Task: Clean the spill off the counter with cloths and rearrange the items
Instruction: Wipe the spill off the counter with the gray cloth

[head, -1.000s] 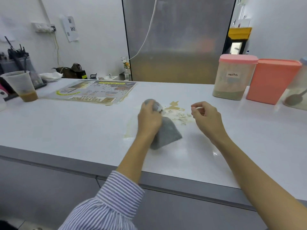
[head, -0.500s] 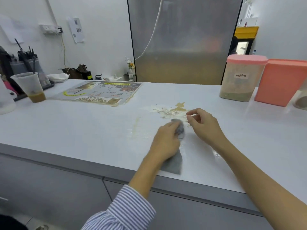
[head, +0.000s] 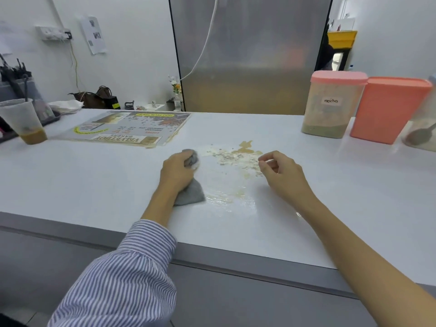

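Half a second ago the left hand had dragged the bunched grey cloth toward the near counter edge, at about six o'clock from the spill; now it has swung back out and sits at the mess's nine o'clock, fingers curled tight round the wad, whose top pokes out above the knuckles while its tail trails on the white laminate counter toward the person. That reads as one pass finished and another about to begin, so the wiping is under way but far from done. The pass has left a wet, glossy brownish smear at the spill's six o'clock. The spill itself is a scatter of pale crumbly powder with a tan liquid blot at its twelve o'clock edge, most of it untouched. The right hand rests at the spill's three o'clock, loosely curled with thumb and forefinger near each other; whether it pinches anything I cannot tell. The clear pink-lidded canister labelled mocha and the solid coral plastic box stand at two o'clock, not yet rearranged
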`<state>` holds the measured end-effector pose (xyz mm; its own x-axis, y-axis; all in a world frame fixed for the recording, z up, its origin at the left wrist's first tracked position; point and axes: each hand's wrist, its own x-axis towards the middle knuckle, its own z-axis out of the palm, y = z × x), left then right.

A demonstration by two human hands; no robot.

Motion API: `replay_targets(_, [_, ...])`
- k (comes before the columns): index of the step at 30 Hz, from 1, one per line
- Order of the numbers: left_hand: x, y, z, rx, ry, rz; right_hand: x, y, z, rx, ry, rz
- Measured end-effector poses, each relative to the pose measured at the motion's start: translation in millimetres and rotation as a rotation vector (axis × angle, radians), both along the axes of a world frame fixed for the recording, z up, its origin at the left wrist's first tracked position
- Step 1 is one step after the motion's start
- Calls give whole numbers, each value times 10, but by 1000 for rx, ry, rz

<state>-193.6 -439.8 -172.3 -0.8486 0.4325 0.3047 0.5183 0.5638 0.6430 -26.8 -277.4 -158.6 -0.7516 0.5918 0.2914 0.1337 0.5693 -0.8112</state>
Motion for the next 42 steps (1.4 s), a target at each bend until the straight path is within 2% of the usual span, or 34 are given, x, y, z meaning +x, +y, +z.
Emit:
replay_targets(3, [395,-115,-83,27,67,-119,-53,-82,-22,29,-3,38])
replay_targets(6, [151,-382,-138,-9,132,76,-83,-130,-51,74,-7,67])
replay_targets(9, [-223,-460,-78,-59,90,276,-78,-133,-48,69,-3,67])
replay_targets(11, [-172,-307,-63,5,60,239,-71,-128,-42,66,-7,61])
replay_targets(16, [402,49,-95,116,41,-48,-55,-124,-41,78,-9,57])
replay_targets(20, [18,-300,-58,77,116,153,-5,-83,-45,70,14,38])
replay_targets(22, [-216,-420,-67,34,75,275,-7,-68,-42,79,14,26])
replay_targets(24, [-216,-365,-121,30,29,296,-12,-68,-45,75,14,31])
replay_targets(27, [98,-43,-192,63,22,200,-16,-67,-44,87,14,40])
replay_targets(30, [514,384,-179,87,-6,-16,-26,-65,-24,97,24,17])
replay_targets(33, [810,541,-45,214,-50,-127,-21,-87,5,100,46,-16])
replay_targets(37, [577,150,199,295,-139,-15,18,-104,30,75,60,-11])
replay_targets(42, [361,-388,-55,133,-139,151,-8,-96,36,68,59,1])
